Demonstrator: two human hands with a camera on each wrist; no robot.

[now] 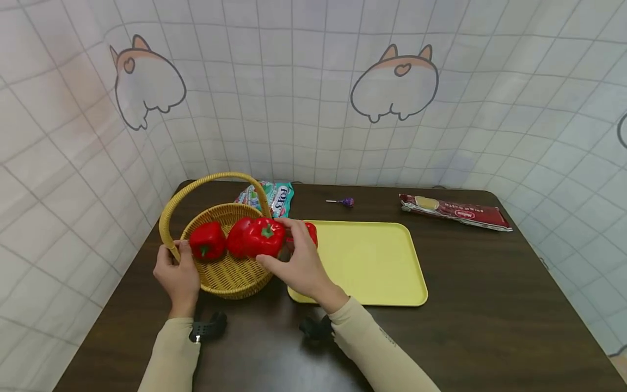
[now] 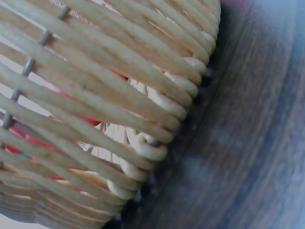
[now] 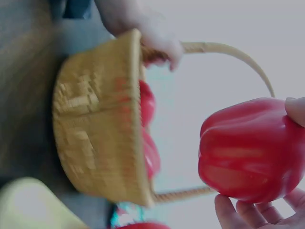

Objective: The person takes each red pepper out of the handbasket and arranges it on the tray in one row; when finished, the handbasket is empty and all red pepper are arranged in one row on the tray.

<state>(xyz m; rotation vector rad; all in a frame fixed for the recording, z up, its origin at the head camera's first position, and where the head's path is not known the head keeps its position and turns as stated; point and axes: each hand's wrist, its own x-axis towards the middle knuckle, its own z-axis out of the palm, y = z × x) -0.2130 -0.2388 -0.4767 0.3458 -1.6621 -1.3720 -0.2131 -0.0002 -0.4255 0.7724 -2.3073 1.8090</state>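
Observation:
My left hand [image 1: 178,277] grips the base of the handle of a yellow wicker basket [image 1: 235,283] at its left rim. Inside the basket lie two red bell peppers, one at the left [image 1: 208,240] and one near the middle [image 1: 238,237]. My right hand [image 1: 301,261] holds another red bell pepper [image 3: 252,150] between thumb and fingers, raised above the basket's right side. One more red pepper [image 1: 311,233] shows partly behind that hand, at the tray's upper left corner. The left wrist view is filled by the woven basket wall [image 2: 95,95], with red showing through gaps.
A yellow tray [image 1: 372,267] lies right of the basket. Behind the basket is a Fox's candy bag [image 1: 280,199]. Toward the back edge of the dark table [image 1: 490,305] lie a purple lollipop [image 1: 346,202] and a dark red packet [image 1: 458,212]. Patterned cloth surrounds the table.

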